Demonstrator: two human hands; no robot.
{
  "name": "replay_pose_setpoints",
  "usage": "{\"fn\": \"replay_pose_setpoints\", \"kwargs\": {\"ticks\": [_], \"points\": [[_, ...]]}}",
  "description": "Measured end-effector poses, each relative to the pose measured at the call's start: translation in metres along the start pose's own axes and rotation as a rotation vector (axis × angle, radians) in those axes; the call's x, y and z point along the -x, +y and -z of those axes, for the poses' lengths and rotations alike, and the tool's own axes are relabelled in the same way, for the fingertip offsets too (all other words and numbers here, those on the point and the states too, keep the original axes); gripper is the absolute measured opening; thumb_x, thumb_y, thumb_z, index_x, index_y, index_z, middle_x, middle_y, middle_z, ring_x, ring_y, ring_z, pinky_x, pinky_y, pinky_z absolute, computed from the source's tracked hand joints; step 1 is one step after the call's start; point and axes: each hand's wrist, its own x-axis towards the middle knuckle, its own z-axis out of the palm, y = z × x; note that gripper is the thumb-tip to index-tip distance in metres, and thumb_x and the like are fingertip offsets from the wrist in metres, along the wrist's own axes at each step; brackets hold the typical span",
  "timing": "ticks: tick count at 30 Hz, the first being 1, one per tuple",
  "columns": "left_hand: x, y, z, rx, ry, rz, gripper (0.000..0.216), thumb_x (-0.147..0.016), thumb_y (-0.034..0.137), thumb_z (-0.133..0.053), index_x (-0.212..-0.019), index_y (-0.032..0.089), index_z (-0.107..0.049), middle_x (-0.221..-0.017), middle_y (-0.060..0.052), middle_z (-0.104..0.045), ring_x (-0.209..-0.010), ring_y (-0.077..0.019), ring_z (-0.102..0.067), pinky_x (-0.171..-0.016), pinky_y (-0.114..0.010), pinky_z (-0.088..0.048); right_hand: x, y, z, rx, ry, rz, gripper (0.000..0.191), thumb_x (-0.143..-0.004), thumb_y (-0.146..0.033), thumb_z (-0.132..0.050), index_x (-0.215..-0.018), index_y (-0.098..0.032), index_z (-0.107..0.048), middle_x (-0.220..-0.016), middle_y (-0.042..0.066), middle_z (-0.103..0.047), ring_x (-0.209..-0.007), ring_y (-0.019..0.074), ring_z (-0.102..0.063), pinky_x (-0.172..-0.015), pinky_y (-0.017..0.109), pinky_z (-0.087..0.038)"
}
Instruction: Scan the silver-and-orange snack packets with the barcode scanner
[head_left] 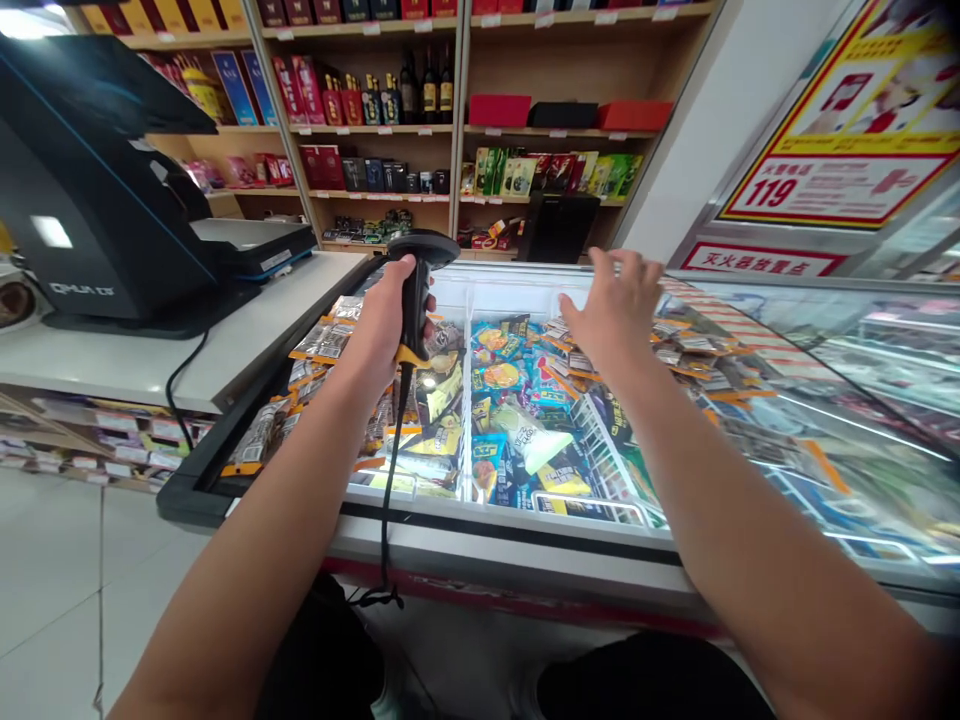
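My left hand is wrapped round the handle of a black and yellow barcode scanner, upright above the chest freezer. Its black cord hangs down past the freezer's front edge. Over the freezer's right part, my right hand is raised with fingers apart and nothing in it. Below the hands lie blue and yellow ice cream packets in wire-divided sections. Small silver and orange packets lie on the left side, and similar packets are by my right hand.
A dark checkout machine with a weighing plate stands on the white counter at left. Shelves with bottles and boxes line the back. Posters hang at right. Sliding glass covers the freezer's right side.
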Motion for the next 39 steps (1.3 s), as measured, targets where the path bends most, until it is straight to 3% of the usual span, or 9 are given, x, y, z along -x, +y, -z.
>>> {"fn": "replay_pose_setpoints", "kwargs": {"ticks": [2, 4, 6, 10, 15, 18, 24, 33, 39], "points": [[-0.001, -0.001, 0.0, 0.004, 0.006, -0.006, 0.043, -0.091, 0.064, -0.056, -0.087, 0.022, -0.056, -0.059, 0.0, -0.057, -0.042, -0.0104, -0.05, -0.042, -0.023, -0.037, 0.018, -0.033, -0.01, -0.197, -0.226, 0.085, 0.047, -0.094, -0.042, -0.069, -0.133, -0.016, -0.063, -0.132, 0.019, -0.063, -0.123, 0.0355, -0.056, -0.101, 0.052, -0.045], [-0.001, -0.001, 0.0, -0.009, 0.01, -0.009, 0.043, -0.091, 0.065, -0.054, -0.088, 0.022, -0.057, -0.06, 0.0, -0.057, -0.042, -0.0101, -0.049, -0.042, -0.023, -0.036, 0.042, -0.069, -0.024, -0.389, -0.586, 0.131, 0.04, -0.099, -0.051, -0.06, -0.119, -0.019, -0.07, -0.119, 0.014, -0.07, -0.107, 0.0298, -0.065, -0.093, 0.046, -0.051], [0.0, -0.002, -0.001, -0.024, 0.006, -0.009, 0.044, -0.091, 0.065, -0.054, -0.089, 0.022, -0.058, -0.062, 0.0, -0.058, -0.043, -0.0099, -0.05, -0.042, -0.023, -0.035, 0.066, -0.1, -0.038, -0.439, -0.787, 0.163, 0.045, -0.099, -0.057, -0.058, -0.121, -0.02, -0.07, -0.126, 0.015, -0.067, -0.113, 0.0317, -0.063, -0.093, 0.047, -0.051], [0.001, -0.002, -0.002, -0.012, -0.013, -0.021, 0.043, -0.091, 0.064, -0.056, -0.09, 0.021, -0.059, -0.063, 0.0, -0.058, -0.044, -0.0095, -0.05, -0.042, -0.023, -0.034, 0.093, -0.13, -0.055, -0.299, -0.799, 0.137, 0.041, -0.092, -0.054, -0.068, -0.116, -0.021, -0.069, -0.129, 0.017, -0.062, -0.128, 0.0405, -0.053, -0.1, 0.054, -0.046], [0.002, -0.001, -0.003, -0.017, -0.024, -0.01, 0.04, -0.094, 0.06, -0.052, -0.091, 0.021, -0.059, -0.061, 0.001, -0.056, -0.044, -0.0097, -0.051, -0.042, -0.022, -0.034, 0.081, -0.12, -0.049, -0.571, -0.906, -0.13, 0.048, -0.085, -0.037, -0.076, -0.126, -0.02, -0.058, -0.126, 0.014, -0.067, -0.111, 0.0306, -0.065, -0.088, 0.043, -0.053], [0.003, -0.002, -0.006, -0.012, -0.057, 0.013, 0.039, -0.094, 0.06, -0.053, -0.09, 0.021, -0.059, -0.061, 0.002, -0.057, -0.043, -0.0095, -0.051, -0.042, -0.022, -0.034, 0.063, -0.098, -0.043, -0.7, -0.818, -0.323, 0.044, -0.083, -0.029, -0.074, -0.122, -0.021, -0.053, -0.116, 0.011, -0.071, -0.093, 0.0246, -0.07, -0.076, 0.036, -0.054], [0.003, -0.011, -0.01, -0.028, -0.145, 0.028, 0.038, -0.092, 0.058, -0.057, -0.086, 0.021, -0.058, -0.064, 0.0, -0.06, -0.042, -0.0099, -0.051, -0.041, -0.024, -0.037, 0.027, -0.045, -0.04, -0.848, -0.391, -0.404, 0.038, -0.079, -0.032, -0.071, -0.107, -0.026, -0.046, -0.104, 0.003, -0.068, -0.078, 0.0174, -0.065, -0.062, 0.029, -0.051], [0.003, -0.018, -0.011, -0.11, -0.262, 0.042, 0.036, -0.093, 0.054, -0.055, -0.083, 0.019, -0.059, -0.065, -0.001, -0.061, -0.041, -0.0093, -0.052, -0.043, -0.024, -0.039, 0.014, -0.02, -0.046, -0.893, -0.295, -0.435, 0.042, -0.072, -0.036, -0.071, -0.105, -0.027, -0.047, -0.098, 0.0, -0.066, -0.069, 0.0136, -0.06, -0.057, 0.026, -0.048], [0.005, -0.014, -0.01, -0.093, -0.271, 0.045, 0.037, -0.092, 0.054, -0.056, -0.083, 0.019, -0.059, -0.064, -0.001, -0.061, -0.041, -0.0093, -0.052, -0.043, -0.024, -0.039, 0.007, -0.016, -0.036, -0.787, -0.269, -0.43, 0.036, -0.078, -0.031, -0.068, -0.108, -0.026, -0.049, -0.097, 0.001, -0.068, -0.068, 0.0162, -0.062, -0.062, 0.031, -0.051]]}}
